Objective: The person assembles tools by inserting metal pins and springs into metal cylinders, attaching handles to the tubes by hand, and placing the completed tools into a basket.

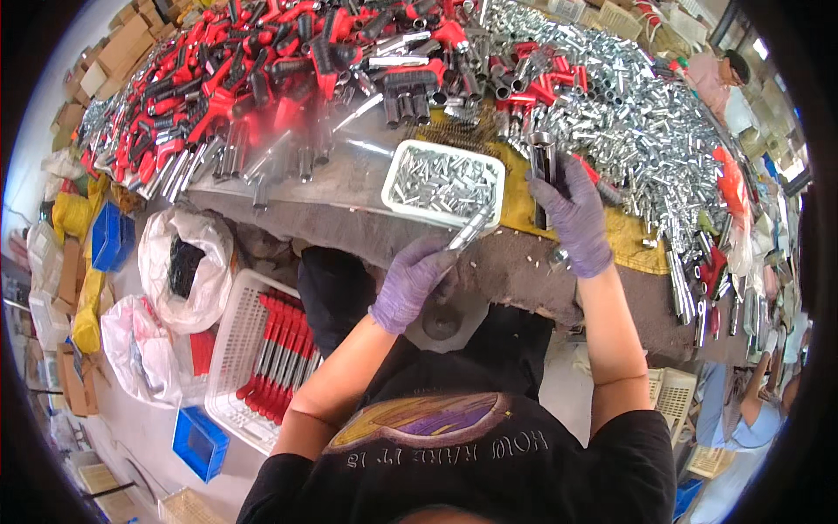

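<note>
My left hand (410, 281), in a purple glove, grips a short shiny metal tube (469, 231) near the bench's front edge. My right hand (576, 217), also gloved in purple, holds a dark upright metal tube (542, 166) just right of a white rectangular tray (403, 163) filled with small silver pins. The tube in my left hand points up toward the tray's near corner. Behind my right hand lies a large heap of shiny metal tubes (628, 113).
Red and black handle parts (262, 79) cover the bench's far left. A white basket with red-handled pieces (262, 358) and white bags (188, 262) stand on the floor at left, with blue crates (199, 444). Another person (751, 410) sits at lower right, one more at upper right.
</note>
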The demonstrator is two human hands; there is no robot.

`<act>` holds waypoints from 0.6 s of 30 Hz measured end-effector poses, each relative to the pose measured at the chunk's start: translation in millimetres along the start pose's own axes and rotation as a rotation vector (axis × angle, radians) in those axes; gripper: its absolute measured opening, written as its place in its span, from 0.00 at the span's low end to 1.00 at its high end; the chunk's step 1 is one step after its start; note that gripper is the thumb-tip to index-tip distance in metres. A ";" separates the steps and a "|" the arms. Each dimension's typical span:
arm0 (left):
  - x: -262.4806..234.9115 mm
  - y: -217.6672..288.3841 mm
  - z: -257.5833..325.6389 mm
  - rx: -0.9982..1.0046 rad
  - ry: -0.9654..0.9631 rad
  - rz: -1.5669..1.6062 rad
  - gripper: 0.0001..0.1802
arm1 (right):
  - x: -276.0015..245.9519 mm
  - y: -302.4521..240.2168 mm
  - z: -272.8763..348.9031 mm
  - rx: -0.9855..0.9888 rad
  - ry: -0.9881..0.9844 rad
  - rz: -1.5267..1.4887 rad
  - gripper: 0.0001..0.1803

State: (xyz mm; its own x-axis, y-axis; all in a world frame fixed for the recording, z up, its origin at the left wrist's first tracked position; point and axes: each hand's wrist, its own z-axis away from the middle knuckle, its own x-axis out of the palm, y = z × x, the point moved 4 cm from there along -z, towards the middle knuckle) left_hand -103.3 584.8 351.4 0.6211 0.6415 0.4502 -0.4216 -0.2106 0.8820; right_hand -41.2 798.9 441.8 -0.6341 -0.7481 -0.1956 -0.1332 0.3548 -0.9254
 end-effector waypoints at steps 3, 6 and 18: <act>-0.9 -0.3 3.0 -0.092 0.004 -0.064 0.18 | -2.9 -5.7 1.0 0.072 -0.136 0.079 0.23; -1.5 -2.1 5.6 -0.131 0.000 -0.069 0.17 | -9.1 -9.3 -2.6 -0.012 -0.164 0.276 0.23; 10.2 -18.6 14.7 -0.226 -0.141 0.114 0.15 | -9.0 -15.9 3.5 0.180 -0.245 -0.126 0.18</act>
State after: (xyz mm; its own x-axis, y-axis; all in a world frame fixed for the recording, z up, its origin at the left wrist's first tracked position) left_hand -79.4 584.4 341.7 0.6404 0.5106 0.5737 -0.6207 -0.0958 0.7781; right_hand -30.8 798.0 457.1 -0.4163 -0.9002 -0.1277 -0.0481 0.1620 -0.9856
